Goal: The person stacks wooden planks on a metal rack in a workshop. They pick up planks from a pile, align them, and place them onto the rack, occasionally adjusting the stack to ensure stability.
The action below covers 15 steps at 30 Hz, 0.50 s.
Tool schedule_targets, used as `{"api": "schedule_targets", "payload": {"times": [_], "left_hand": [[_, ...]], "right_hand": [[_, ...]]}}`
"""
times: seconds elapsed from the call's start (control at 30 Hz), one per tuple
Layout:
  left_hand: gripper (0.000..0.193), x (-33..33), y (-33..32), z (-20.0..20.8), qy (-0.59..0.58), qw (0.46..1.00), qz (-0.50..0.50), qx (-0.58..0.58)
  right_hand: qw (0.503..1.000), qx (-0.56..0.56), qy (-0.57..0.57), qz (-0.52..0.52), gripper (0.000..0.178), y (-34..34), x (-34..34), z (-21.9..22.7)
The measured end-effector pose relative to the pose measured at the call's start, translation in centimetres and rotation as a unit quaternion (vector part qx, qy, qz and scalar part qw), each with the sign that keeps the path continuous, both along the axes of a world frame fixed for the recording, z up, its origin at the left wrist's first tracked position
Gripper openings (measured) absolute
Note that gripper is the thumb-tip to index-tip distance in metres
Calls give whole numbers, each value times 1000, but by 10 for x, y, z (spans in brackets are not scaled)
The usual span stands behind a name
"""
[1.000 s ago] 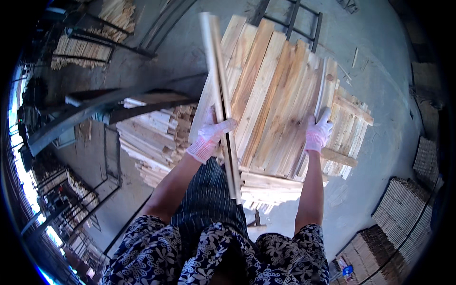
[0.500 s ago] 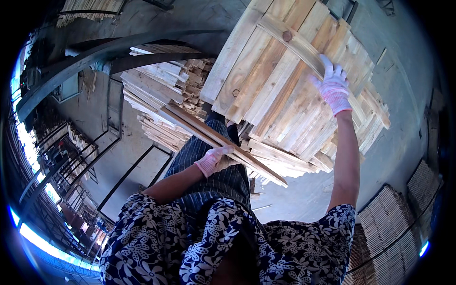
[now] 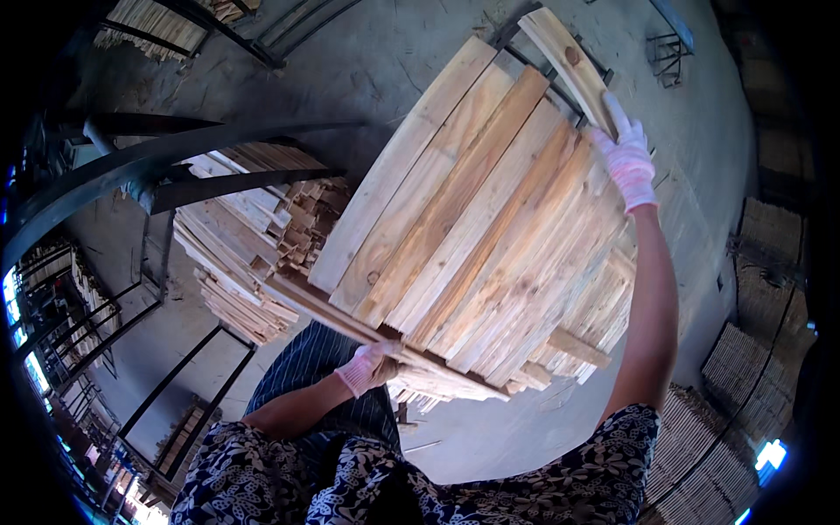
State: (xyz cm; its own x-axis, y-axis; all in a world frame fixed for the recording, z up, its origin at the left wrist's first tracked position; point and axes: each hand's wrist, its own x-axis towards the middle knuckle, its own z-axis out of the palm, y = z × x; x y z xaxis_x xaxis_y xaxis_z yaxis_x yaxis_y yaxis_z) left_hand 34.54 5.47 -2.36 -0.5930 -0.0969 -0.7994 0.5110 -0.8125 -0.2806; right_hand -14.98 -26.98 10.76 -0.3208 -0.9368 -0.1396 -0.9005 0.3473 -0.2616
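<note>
My right hand [image 3: 628,162], in a white and pink glove, grips the near end of a pale wooden plank [image 3: 573,70] with a dark knot. That plank reaches out past the far right edge of a large stack of planks [image 3: 472,201], laid side by side in front of me. My left hand [image 3: 372,366], gloved alike, is closed round narrow wooden boards [image 3: 319,306] along the near edge of the stack. How many boards it holds is hard to make out. Its fingertips are partly hidden.
To the left stands another pile of wood pieces [image 3: 232,206], with a curved dark metal bar [image 3: 201,144] across it. Dark metal rails [image 3: 171,385] lie farther left. Bundled stacks of thin slats [image 3: 700,446] line the right side. A metal frame [image 3: 669,57] stands at the far right.
My right hand has carried the knotted plank from the top of the stack to beyond its far right edge. The left hand's boards now lie closer against the stack. The whole view has shifted.
</note>
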Motion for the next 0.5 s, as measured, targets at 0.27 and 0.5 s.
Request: {"api": "schedule_targets", "payload": {"times": [0.27,0.5], "left_hand": [[32,12,0,19,7,1000,-19,16],[38,-15,-40,44,26,997,-10,76]], "right_hand": [[955,111,-275,13,65,-72,-22,-50],[958,99,-257,79,68,-65,-10,-60]]}}
